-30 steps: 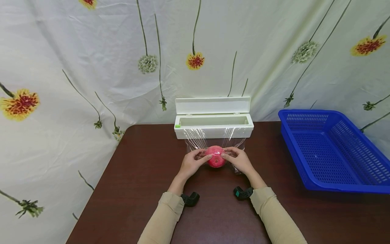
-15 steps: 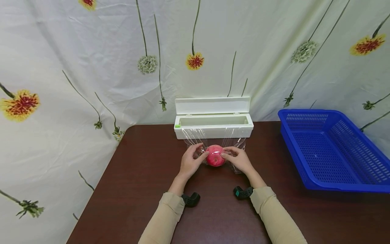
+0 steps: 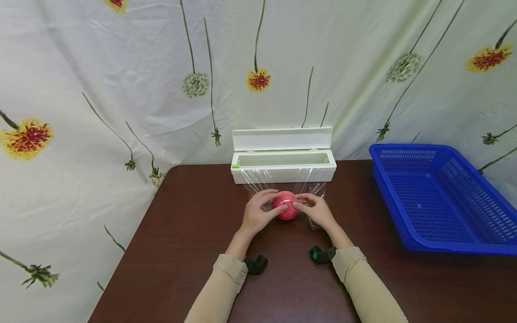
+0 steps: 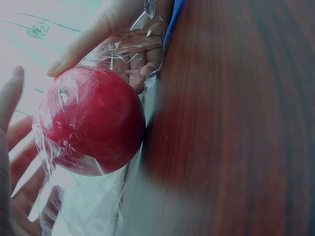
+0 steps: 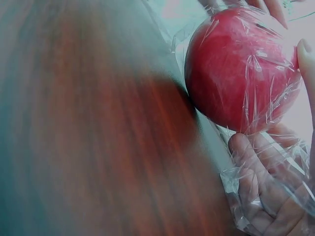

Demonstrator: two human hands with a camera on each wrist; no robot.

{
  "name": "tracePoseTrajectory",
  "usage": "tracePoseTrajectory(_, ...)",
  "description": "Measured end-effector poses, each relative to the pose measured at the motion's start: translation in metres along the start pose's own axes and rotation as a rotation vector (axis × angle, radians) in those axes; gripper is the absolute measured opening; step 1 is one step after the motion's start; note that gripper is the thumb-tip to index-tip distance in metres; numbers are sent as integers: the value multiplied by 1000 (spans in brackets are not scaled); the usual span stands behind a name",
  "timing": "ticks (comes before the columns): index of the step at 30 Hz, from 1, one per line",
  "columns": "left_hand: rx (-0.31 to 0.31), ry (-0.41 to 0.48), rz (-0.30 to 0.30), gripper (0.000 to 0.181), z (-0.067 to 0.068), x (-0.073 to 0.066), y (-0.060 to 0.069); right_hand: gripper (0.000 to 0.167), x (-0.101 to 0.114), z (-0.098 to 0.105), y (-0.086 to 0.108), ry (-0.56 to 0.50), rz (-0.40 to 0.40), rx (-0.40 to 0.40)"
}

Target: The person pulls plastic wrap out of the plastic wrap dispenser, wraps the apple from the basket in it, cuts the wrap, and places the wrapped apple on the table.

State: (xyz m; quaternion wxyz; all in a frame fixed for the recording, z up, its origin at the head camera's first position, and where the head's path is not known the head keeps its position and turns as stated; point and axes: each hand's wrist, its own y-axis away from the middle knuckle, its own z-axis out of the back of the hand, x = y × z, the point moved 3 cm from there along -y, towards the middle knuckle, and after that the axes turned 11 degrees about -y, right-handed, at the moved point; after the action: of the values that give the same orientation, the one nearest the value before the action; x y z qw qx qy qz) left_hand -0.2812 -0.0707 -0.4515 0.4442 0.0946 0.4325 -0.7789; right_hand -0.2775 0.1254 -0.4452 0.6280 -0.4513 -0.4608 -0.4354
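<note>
A round red apple [image 3: 285, 205] sits under clear plastic wrap [image 3: 262, 179], which stretches from the front of a long white cling-film box [image 3: 282, 175]. In the left wrist view the wrap lies tight and creased over the apple [image 4: 93, 123]. My right hand [image 3: 319, 211] holds the apple's right side, thumb on its skin and fingers curled among loose film [image 5: 295, 152]. At the left side is my left hand [image 3: 258, 213], thumb reaching over the apple's front, fingers spread beside it. In the left wrist view these fingers [image 4: 22, 162] stand apart from the apple, near the film.
The box's lid [image 3: 282, 139] stands raised at the table's back edge. A blue plastic basket [image 3: 428, 197] is on the right of the brown table [image 3: 194, 224]. Behind hangs a white flowered cloth [image 3: 153, 67]. A black band [image 3: 255, 264] is around each wrist.
My left hand drew back a little from the apple, then came forward and right, its thumb further over the fruit. My right hand has stayed in place.
</note>
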Motion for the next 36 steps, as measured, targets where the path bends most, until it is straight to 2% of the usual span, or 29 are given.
tracePoseTrajectory(6,110,97,89,43,-8,3,2,35,1,0,0,12,10,-2)
tracePoseTrajectory(10,165,165,118,51,-12,3,4,34,1,-1,0,27,10,-12)
tracePoseTrajectory(17,156,191,85,52,-9,-2,4,38,6,-3,3,56,8,-27)
tracePoseTrajectory(20,161,193,96,52,-9,-2,4,40,8,-3,3,52,35,-54)
tracePoseTrajectory(23,170,181,105,52,-12,3,4,37,11,-1,2,27,132,-127)
tracePoseTrajectory(26,162,183,100,52,-13,3,4,27,17,1,3,-1,294,-216)
tracePoseTrajectory(28,152,189,91,51,-14,4,3,20,23,1,4,-1,399,-244)
tracePoseTrajectory(32,140,214,86,50,-16,5,3,14,33,-3,6,49,532,-219)
tracePoseTrajectory(36,150,217,95,51,-18,7,4,17,32,-7,6,99,575,-161)
